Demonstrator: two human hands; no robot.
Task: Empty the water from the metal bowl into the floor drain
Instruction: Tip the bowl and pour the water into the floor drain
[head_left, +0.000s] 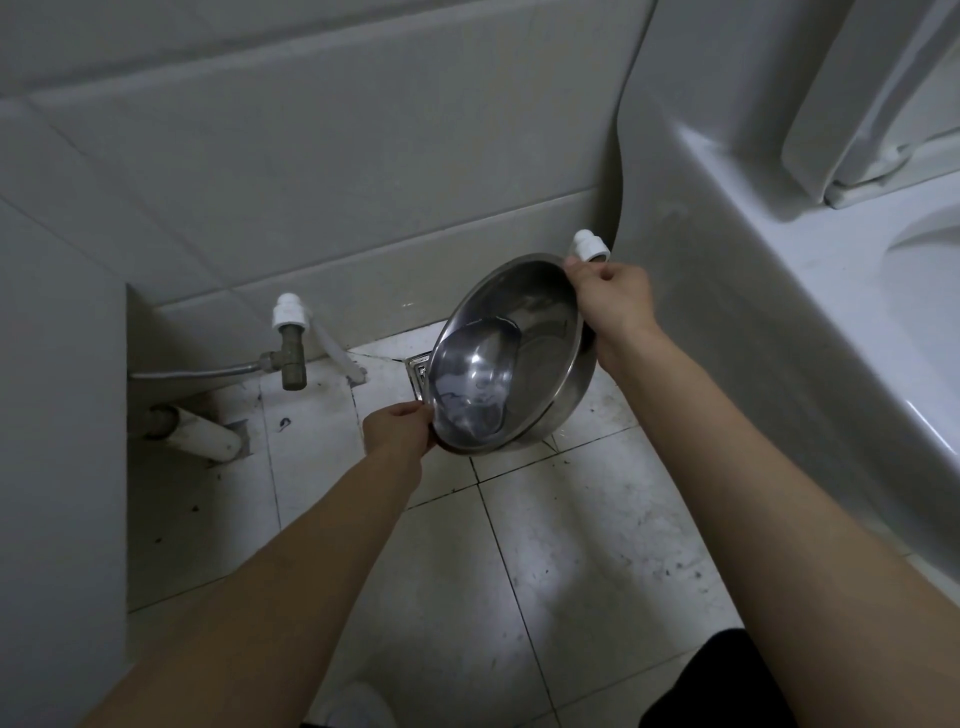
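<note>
While both hands hold it tilted, a round metal bowl hangs in the air over the far edge of the floor, close to the wall. The bowl is smooth, shiny steel with a thin rolled rim, and its open side faces the camera. A shallow pool of clear water lies against its lower left wall.

The left hand grips the low near-left rim. The right hand grips the high far-right rim, so the hands are apart on opposite sides. Most fingers are hidden behind the bowl.

The floor drain sits below the bowl's left edge. Only a corner of its bright square metal frame shows; the bowl covers the rest. Whether water is leaving the bowl cannot be told.

The floor is pale square tile, scuffed and speckled with dark dirt. The wall is smooth pale tile. A dull metal valve with a white cap stands at the floor's far-left corner, beside a white pipe. A glossy white toilet runs along the right edge, cut off by the frame.
</note>
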